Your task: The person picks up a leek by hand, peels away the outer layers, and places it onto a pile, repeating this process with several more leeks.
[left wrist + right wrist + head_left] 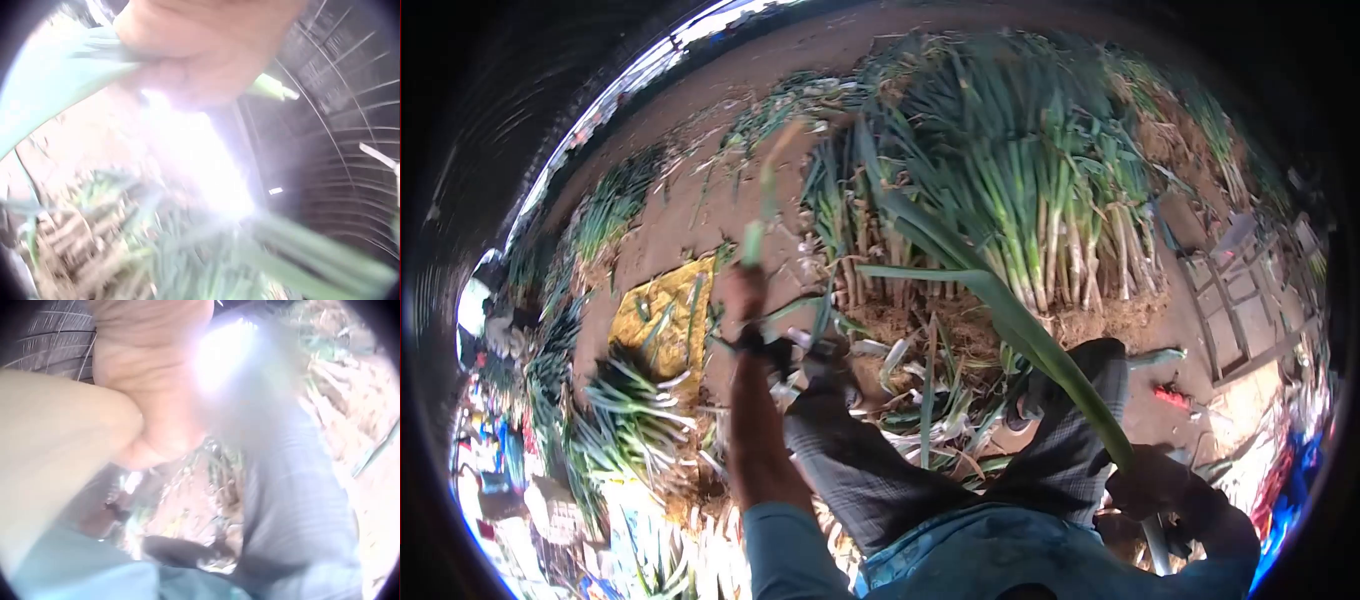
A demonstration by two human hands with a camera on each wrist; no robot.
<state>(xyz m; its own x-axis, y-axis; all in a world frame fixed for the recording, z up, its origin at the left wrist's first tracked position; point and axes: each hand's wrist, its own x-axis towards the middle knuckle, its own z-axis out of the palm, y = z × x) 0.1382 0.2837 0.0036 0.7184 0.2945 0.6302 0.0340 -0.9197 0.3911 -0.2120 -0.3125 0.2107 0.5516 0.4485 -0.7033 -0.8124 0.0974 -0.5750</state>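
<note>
My left hand (745, 290) reaches forward on the left and grips a light green leek leaf (753, 243) that is blurred and runs to a brownish tip. In the left wrist view a broad pale leaf (56, 81) comes out of one side of the fist and a short green end (270, 87) out of the other. At my right hip the right hand (1150, 480) holds a long leek (1040, 340), its leaves slanting up across my knee and its pale end (1157, 545) below the hand. In the right wrist view glare hides the fingertips.
A large bundle of upright leeks (1000, 180) stands ahead on bare soil. Loose leeks (635, 410) lie by a yellow sack (665, 310) at left. Trimmed leaves (930, 400) litter the ground between my legs. A slatted crate (1240, 295) is at right.
</note>
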